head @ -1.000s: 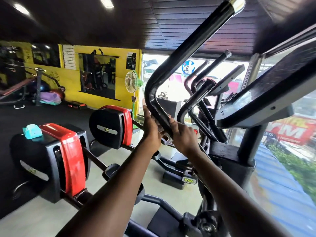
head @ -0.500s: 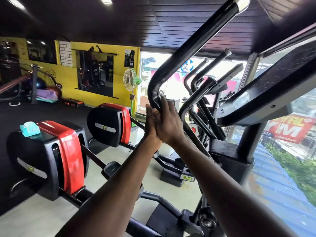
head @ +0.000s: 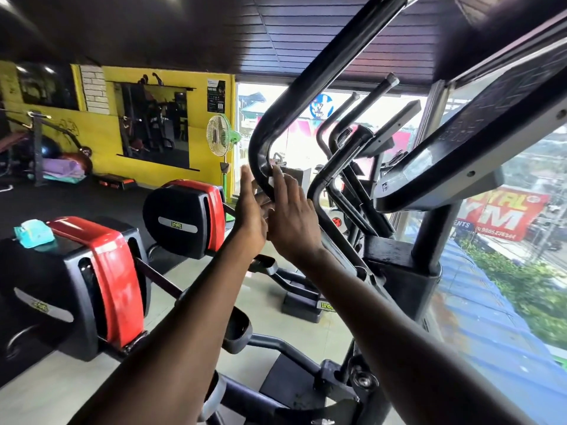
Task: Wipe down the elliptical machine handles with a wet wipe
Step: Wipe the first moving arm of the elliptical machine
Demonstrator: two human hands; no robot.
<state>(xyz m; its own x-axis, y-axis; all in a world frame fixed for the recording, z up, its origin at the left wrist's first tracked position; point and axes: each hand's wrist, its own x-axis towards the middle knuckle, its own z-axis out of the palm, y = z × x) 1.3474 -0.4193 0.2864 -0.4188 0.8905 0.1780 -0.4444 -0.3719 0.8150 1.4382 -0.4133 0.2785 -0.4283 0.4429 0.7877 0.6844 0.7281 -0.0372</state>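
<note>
The black handle [head: 270, 130] of the elliptical machine bends just in front of the person, at the level of the hands. A small white wipe [head: 274, 180] lies against its inner side. The right hand [head: 291, 216] presses the wipe on the handle with straight fingers. The left hand [head: 250, 207] is flat, fingers straight, beside the handle's left side and touching the right hand. A teal packet [head: 33, 233] rests on the next machine [head: 76, 280], well to the left.

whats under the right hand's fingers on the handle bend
A small patch of white wet wipe shows beneath the right hand's straight fingers, pressed against the black handle. The rest of the wipe is covered by the fingers. The left hand is open alongside.
</note>
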